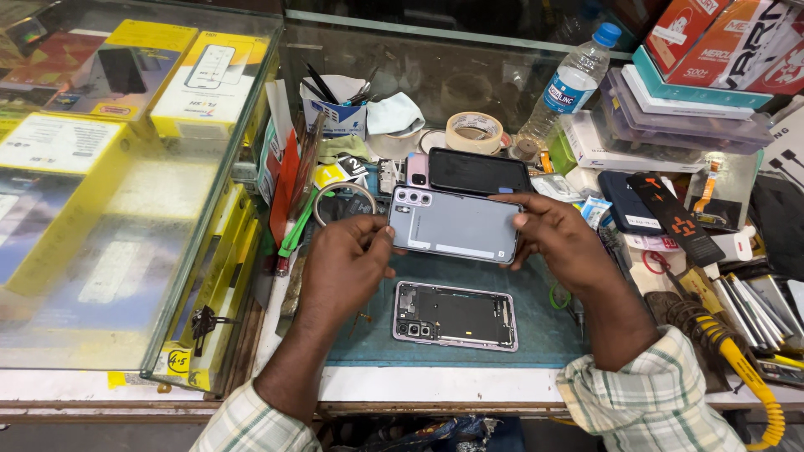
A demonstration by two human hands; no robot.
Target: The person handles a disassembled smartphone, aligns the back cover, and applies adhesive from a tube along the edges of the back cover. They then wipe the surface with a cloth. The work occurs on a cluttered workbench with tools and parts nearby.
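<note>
I hold a grey phone back cover (456,224) with a camera cutout at its left end, flat above the mat. My left hand (347,259) pinches its left edge and my right hand (559,234) grips its right edge. Below it, on the blue-green work mat (536,322), lies the opened phone body (455,315), its inner frame and camera lenses facing up. A second dark phone (477,171) lies just behind the cover.
A glass display case (126,192) with yellow boxes stands at the left. A water bottle (569,88), tape roll (474,130), tool cup (335,105) and stacked boxes (687,100) crowd the back. A yellow-cabled tool (737,360) and parts lie at the right.
</note>
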